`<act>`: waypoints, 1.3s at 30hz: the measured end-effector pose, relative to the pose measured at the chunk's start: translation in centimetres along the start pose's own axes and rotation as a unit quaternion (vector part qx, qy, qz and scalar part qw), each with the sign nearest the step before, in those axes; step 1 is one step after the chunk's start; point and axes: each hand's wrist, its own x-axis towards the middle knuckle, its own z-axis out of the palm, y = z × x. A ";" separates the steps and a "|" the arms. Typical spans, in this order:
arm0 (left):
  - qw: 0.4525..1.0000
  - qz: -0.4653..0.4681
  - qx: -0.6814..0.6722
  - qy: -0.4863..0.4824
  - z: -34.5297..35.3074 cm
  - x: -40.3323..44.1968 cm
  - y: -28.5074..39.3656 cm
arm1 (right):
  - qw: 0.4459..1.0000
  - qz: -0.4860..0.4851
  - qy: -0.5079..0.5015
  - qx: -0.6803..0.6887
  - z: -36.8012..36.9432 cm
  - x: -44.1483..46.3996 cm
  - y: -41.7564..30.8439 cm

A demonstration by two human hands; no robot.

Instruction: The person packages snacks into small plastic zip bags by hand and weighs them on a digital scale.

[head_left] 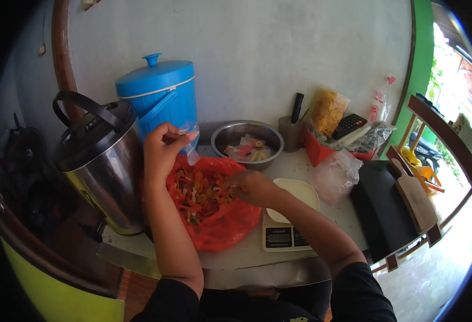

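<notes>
My left hand [163, 146] is raised over the left rim of a red plastic bag [228, 231], its thumb and fingers pinching a small clear plastic bag [192, 144]. The red bag lies open, filled with orange and mixed-colour dried snack pieces [198, 193]. At the bag's right side my right hand [249, 188] has its fingers down at the snacks; the fingertips are partly hidden, and what they hold cannot be made out. Just right of that hand is a white kitchen scale [295, 198] with a dark display.
Behind the red bag, a metal bowl [246, 124] holds small filled packets. A steel pot [107, 177] and blue cooler [166, 80] stand left. Rightward are a red basket [315, 150] with a calculator [349, 126], clear plastic bags [338, 174], a knife in a holder [290, 131] and a wooden board [415, 198].
</notes>
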 end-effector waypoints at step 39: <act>0.999 -0.018 -0.019 -0.033 -0.1 0.2 -0.6 | 0.945 0.218 -0.096 -0.224 -6.8 -4.0 0.9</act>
